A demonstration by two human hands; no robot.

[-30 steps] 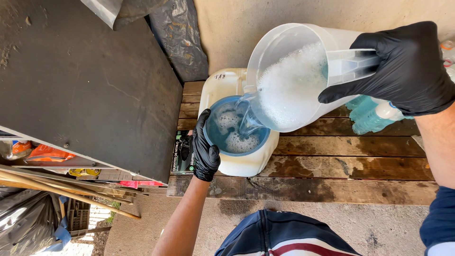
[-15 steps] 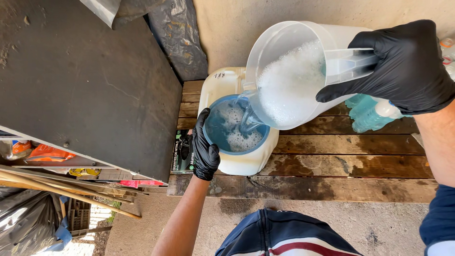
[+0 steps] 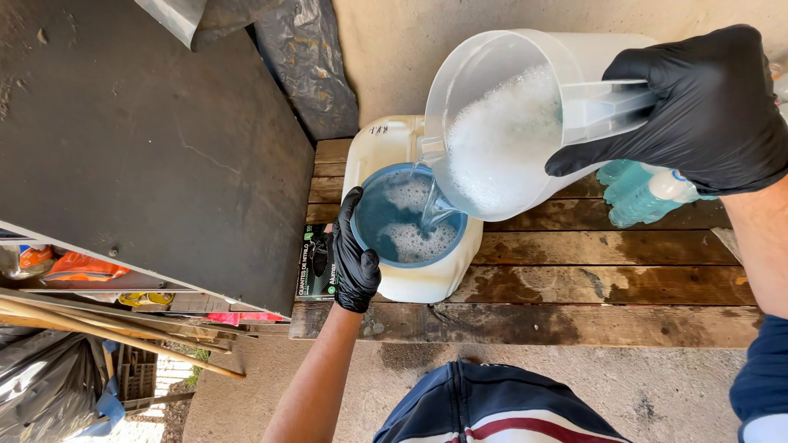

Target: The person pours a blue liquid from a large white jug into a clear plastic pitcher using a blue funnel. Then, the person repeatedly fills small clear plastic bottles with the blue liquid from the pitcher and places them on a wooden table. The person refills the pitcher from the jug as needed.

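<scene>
Foamy liquid [image 3: 501,139] streams from a tilted translucent jug [image 3: 525,115], gripped by its handle in the black-gloved right hand [image 3: 698,107], into a blue funnel [image 3: 408,216] on a white jerrycan [image 3: 394,164]. The gloved left hand [image 3: 355,258] clasps the funnel's left rim. Both stand on a wet wooden pallet [image 3: 591,287] over concrete floor [image 3: 394,385], with a dark board [image 3: 139,148] at left.

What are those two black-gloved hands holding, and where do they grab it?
The right hand grips the translucent plastic jug by its handle. The left hand steadies the blue round funnel at its rim, atop a white plastic jerrycan.
</scene>
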